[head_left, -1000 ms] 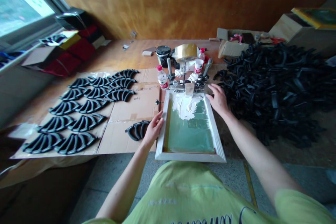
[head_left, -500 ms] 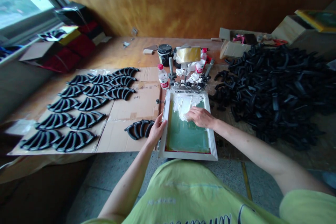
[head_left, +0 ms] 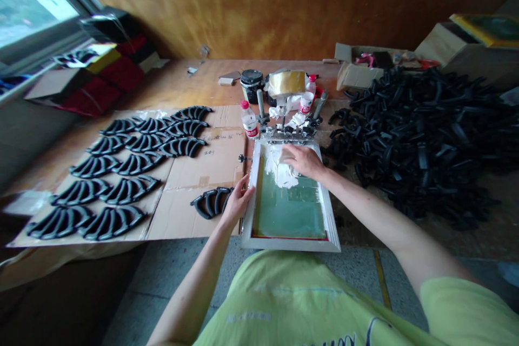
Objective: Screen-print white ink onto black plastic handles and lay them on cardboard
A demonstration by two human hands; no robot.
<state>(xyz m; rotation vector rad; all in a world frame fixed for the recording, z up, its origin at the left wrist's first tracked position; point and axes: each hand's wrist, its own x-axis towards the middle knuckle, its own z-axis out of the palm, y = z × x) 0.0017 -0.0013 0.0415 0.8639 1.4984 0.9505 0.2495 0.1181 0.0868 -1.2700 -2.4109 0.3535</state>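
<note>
A silk-screen frame (head_left: 250, 211) lies in front of me, its green mesh (head_left: 287, 216) smeared with thick white ink (head_left: 279, 173) in the upper part. My left hand (head_left: 240, 200) grips the left side of the frame, thumb towards the top and fingers along the outer edge. Over the inked end, my right hand (head_left: 304, 162) is closed around a small pale squeegee (head_left: 287, 154), mostly covered by my fingers. A black fan-shaped ribbed part (head_left: 208, 203) lies on the cardboard beside my left hand.
Rows of black ribbed parts (head_left: 133, 189) cover the cardboard (head_left: 182, 184) at left. A big heap of black parts (head_left: 413, 140) rises at right. Behind the frame stand a metal clamp (head_left: 284, 134), a red-capped bottle (head_left: 250, 120) and a dark tub (head_left: 252, 86).
My right hand has moved away from me over the mesh, up to the inked end, with the squeegee. White ink there has been spread differently. My left hand stays at the frame's side.
</note>
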